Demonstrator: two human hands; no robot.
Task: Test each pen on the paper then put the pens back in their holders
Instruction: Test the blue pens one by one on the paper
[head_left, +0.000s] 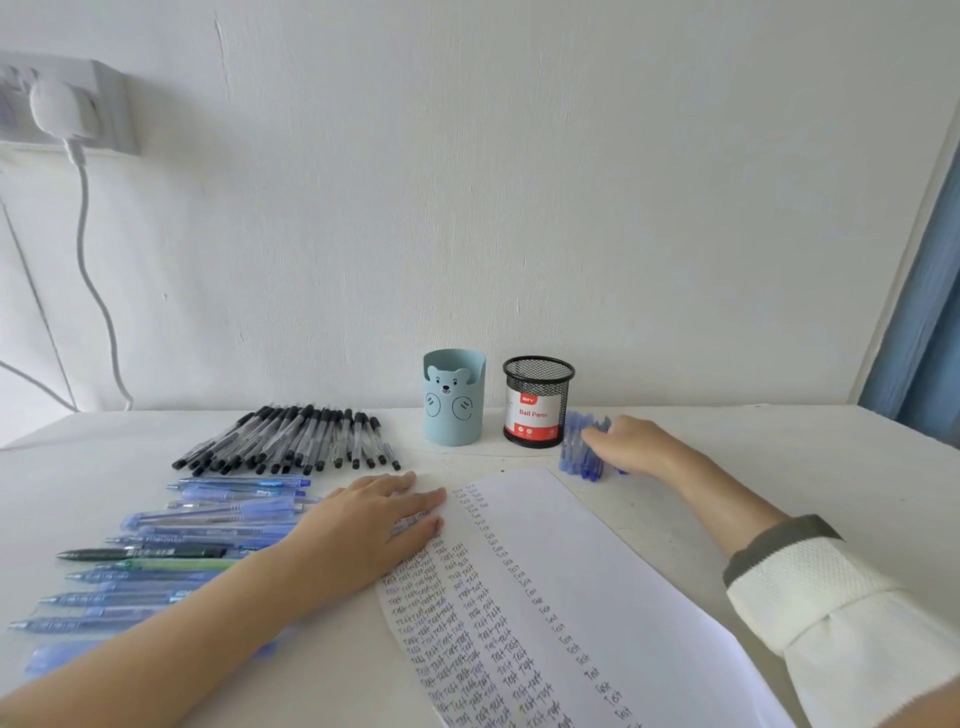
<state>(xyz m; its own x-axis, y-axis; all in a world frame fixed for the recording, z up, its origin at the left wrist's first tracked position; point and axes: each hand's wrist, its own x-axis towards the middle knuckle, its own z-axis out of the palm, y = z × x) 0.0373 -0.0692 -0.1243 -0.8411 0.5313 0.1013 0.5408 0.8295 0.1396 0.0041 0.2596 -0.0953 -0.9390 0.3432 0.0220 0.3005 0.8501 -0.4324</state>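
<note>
left hand (374, 525) lies flat on the white sheet of paper with writing (571, 597) | right hand (631, 444) touches the little pile of blue plastic pens (574, 447), grip too blurry to tell | pile lies front-to-back just right of the black wire cup (537, 402), nearest the right hand

Far edge of table (810, 467): bear holder (453, 415) and mesh holder (537, 410) stand upright side by side with a narrow gap between them. The wall is close behind, and both mouths are open from above.
Far left: fanned black pens (291, 436). Rows of blue pens (208, 519) fill the left edge, with no bare lane there.
Middle to near edge: paper (597, 571), with the left hand (363, 525) flat on its far left corner.
Right hand (631, 441) lies on a blue pen cluster (574, 447) just beside the mesh holder, blocking its right side.
Bare table: the strip between paper and holders, and the far right corner.
</note>
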